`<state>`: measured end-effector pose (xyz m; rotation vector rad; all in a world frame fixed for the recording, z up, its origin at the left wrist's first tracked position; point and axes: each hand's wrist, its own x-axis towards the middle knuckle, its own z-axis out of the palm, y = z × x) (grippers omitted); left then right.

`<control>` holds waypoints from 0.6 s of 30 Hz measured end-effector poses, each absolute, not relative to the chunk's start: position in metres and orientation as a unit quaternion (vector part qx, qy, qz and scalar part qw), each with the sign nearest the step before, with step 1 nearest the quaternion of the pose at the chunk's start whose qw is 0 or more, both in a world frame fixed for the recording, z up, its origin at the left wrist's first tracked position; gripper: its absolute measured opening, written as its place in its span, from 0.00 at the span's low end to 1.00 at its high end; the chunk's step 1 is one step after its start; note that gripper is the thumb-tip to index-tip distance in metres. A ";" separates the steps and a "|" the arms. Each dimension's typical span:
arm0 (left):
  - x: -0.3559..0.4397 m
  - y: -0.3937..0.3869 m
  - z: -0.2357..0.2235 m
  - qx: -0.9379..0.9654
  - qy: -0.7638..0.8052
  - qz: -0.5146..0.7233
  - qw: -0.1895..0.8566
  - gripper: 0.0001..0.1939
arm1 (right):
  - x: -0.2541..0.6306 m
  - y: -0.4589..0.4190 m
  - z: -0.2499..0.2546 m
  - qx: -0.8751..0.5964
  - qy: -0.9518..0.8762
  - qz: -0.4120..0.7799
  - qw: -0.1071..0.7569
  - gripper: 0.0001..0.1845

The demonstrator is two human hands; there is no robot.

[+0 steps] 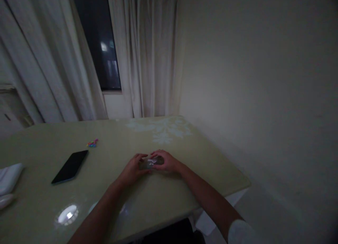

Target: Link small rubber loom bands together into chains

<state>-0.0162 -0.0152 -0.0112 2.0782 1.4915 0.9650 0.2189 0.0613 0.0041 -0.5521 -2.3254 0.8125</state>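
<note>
Between my two hands is a small, clear, shiny object (151, 163), perhaps a transparent box or packet; its exact kind is too dim to make out. My left hand (136, 167) grips its left end, thumb on the near side and fingers on the far side. My right hand (168, 161) closes round the right end in the same way. The object lies sideways at or just above the table (118, 138). Parts of both ends are hidden by my fingers.
A black tablet or large phone (70, 167) lies to the left. Beyond it sits a little heap of bright coloured pieces (92, 143). A white packet (10, 178) and a pale rounded thing (6, 200) are at the far left. Curtains (150, 53) hang behind; a wall (250, 96) borders the right.
</note>
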 end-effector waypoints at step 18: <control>-0.013 -0.018 -0.008 0.760 0.514 0.353 0.184 0.28 | 0.217 0.061 0.004 -0.188 -0.893 0.297 0.281 0.25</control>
